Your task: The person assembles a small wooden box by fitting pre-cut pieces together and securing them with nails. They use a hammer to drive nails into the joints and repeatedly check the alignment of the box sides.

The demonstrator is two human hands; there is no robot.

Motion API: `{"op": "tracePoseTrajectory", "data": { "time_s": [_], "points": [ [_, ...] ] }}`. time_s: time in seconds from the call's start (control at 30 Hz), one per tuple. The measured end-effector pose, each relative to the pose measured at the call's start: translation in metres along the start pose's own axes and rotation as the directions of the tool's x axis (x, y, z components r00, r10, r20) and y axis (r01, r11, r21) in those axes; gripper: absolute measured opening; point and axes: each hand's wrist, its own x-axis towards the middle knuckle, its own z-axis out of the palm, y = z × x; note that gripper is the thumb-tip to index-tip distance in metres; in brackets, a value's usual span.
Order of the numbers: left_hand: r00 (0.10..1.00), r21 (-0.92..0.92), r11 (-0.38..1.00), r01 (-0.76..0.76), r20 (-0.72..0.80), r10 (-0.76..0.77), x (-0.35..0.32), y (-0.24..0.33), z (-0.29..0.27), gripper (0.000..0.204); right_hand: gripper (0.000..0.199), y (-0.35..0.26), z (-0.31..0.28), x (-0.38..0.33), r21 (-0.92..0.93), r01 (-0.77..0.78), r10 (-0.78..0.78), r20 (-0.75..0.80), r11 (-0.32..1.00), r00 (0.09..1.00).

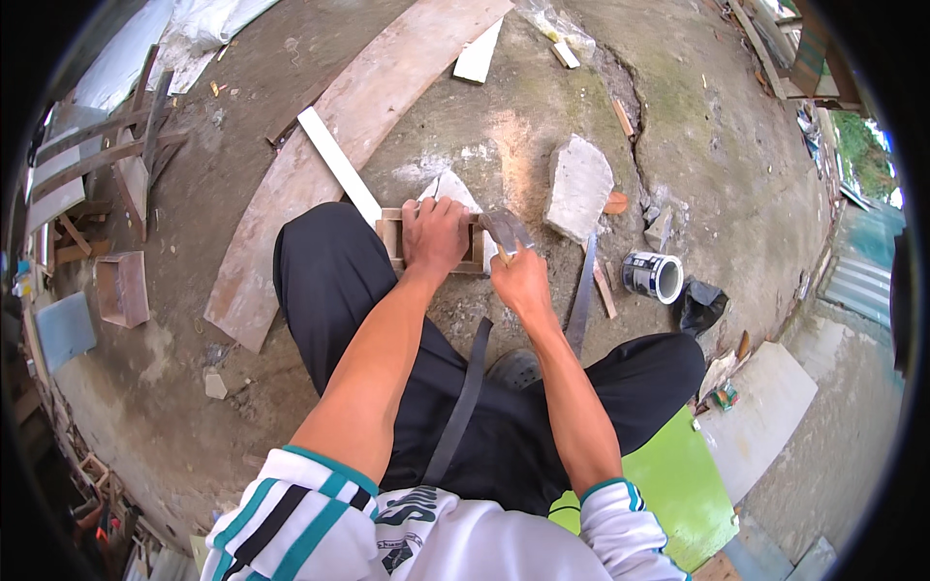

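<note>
My left hand (434,237) lies palm-down on the wooden frame (392,235), fingers spread over its top and pressing it to the concrete ground (504,136). The frame sits just past my left knee (320,252), and I take it as my landmark. My right hand (520,281) is closed around the handle of a hatchet (505,230); its grey blade is at the frame's right end, touching or almost touching the wood, I cannot tell which.

A white strip (339,165) runs from the frame's left corner up and away to the left. Beyond it a long, wide plank (329,145) curves across the ground. Right of the frame lies a flat stone (578,186), and further right a paint can (653,276) on its side, with a black bag (699,305) just beside it. A small wooden box (122,288) stands well left of the frame. A green board (678,484) is under my right leg, near me.
</note>
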Motion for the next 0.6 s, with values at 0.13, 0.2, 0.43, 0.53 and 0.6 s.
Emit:
{"op": "tracePoseTrajectory", "data": {
  "time_s": [0.13,0.2,0.43,0.53,0.6],
  "points": [
    [1.000,0.011,1.000,0.008,-0.022,-0.008,0.001,-0.005,-0.001,0.016,0.036,-0.008,0.001,-0.019,0.278,0.471,-0.319,-0.450,0.837,0.834],
    [1.000,0.007,1.000,0.003,-0.031,-0.003,0.001,-0.005,0.000,0.016,0.034,0.001,0.012,-0.013,0.187,0.531,-0.374,-0.522,0.827,0.766],
    [1.000,0.027,0.999,0.021,0.000,-0.021,-0.002,-0.004,-0.002,0.015,0.022,-0.006,0.003,-0.004,0.126,0.450,-0.349,-0.461,0.884,0.816],
    [1.000,-0.002,1.000,0.024,-0.020,-0.024,0.002,-0.002,0.001,0.016,0.020,0.007,0.015,-0.004,0.098,0.614,-0.441,-0.609,0.783,0.659],
    [1.000,-0.013,1.000,0.012,-0.013,-0.012,0.002,0.002,0.003,0.016,0.022,0.021,0.022,0.006,0.050,0.559,-0.448,-0.541,0.828,0.712]
  ]
}}
